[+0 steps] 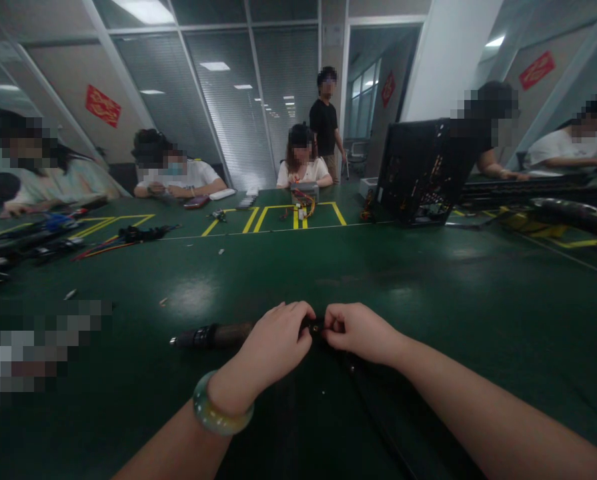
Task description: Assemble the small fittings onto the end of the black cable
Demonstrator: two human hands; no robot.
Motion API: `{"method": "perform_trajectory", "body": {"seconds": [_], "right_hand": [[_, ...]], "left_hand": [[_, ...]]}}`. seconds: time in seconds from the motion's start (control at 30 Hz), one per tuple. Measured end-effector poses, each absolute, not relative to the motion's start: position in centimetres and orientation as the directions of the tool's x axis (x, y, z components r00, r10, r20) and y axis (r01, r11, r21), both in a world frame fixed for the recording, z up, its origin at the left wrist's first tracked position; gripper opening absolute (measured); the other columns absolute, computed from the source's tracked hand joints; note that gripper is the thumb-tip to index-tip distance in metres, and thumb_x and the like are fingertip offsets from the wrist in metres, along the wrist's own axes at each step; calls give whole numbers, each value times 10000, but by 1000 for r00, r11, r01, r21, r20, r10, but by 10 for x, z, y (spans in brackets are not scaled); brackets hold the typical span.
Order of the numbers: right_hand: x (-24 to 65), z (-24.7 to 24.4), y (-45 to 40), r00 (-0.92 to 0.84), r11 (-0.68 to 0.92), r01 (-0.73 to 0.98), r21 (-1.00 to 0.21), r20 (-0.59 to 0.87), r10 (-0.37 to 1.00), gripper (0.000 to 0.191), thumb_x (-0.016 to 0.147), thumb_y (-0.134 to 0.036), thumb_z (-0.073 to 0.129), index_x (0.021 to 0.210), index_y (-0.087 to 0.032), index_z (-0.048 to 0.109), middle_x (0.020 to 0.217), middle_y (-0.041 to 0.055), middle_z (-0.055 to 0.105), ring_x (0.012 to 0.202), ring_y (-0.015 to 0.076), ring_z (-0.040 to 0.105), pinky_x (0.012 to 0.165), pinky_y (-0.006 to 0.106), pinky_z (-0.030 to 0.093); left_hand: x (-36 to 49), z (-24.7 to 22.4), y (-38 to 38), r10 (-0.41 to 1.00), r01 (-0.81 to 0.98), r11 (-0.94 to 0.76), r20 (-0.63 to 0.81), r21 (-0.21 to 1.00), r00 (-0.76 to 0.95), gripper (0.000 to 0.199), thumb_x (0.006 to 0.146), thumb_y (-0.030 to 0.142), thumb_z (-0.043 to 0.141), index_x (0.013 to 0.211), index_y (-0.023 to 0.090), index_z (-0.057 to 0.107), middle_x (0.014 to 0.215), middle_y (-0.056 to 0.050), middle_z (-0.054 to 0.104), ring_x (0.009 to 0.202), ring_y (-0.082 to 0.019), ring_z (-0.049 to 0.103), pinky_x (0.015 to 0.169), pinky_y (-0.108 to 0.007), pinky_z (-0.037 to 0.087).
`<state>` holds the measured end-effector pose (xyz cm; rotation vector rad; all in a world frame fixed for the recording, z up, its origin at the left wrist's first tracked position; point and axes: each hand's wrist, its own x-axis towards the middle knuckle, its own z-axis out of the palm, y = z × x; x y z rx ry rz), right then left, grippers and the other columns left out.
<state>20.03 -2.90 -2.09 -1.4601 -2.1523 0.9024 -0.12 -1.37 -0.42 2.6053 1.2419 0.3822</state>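
Note:
My left hand (283, 337), with a green bangle (222, 408) at its wrist, is closed around the right end of a dark cylindrical tool (228, 335). The tool lies on the green table (188, 413) with its metal tip pointing left. Close beside it, my right hand (355, 328) pinches a small dark part at the tool's end, too small and dim to name. A small brassy spot shows between the two hands. A black cable (373, 407) runs from under my right hand toward the front edge.
A black computer case (415, 173) stands at the back right. Cable bundles (138, 235) lie at the back left. Small white bits (163, 302) are scattered on the table. A grey box with wires (304, 194) is at the far side, where several people sit.

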Motion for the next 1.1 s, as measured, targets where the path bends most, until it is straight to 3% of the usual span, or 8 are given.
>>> {"method": "perform_trajectory", "body": {"seconds": [0.17, 0.43, 1.1], "right_hand": [[200, -22, -28, -375, 252, 697, -671, -43, 926, 44, 805, -234, 615, 823, -195, 619, 681, -40, 625, 585, 101, 567, 500, 177, 342], [202, -24, -27, -375, 256, 699, -668, -37, 926, 52, 811, -238, 618, 841, -197, 627, 707, -36, 634, 602, 101, 568, 510, 178, 350], [201, -22, -25, -350, 265, 725, -636, -9, 937, 81, 816, -253, 610, 868, -206, 652, 751, -20, 666, 645, 121, 591, 540, 196, 376]], "left_hand": [[-2, -4, -14, 778, 728, -616, 88, 302, 622, 175, 815, 237, 551, 990, 222, 557, 969, -19, 616, 896, -199, 585, 805, -328, 448], [4, -14, -7, 774, 724, -627, 132, 287, 619, 84, 810, 187, 565, 885, 217, 544, 871, 5, 602, 828, -181, 577, 714, -308, 437], [4, -23, -9, 718, 662, -695, 233, 280, 656, 101, 865, 150, 568, 946, 206, 588, 961, -8, 624, 939, -191, 582, 874, -357, 451]]}}
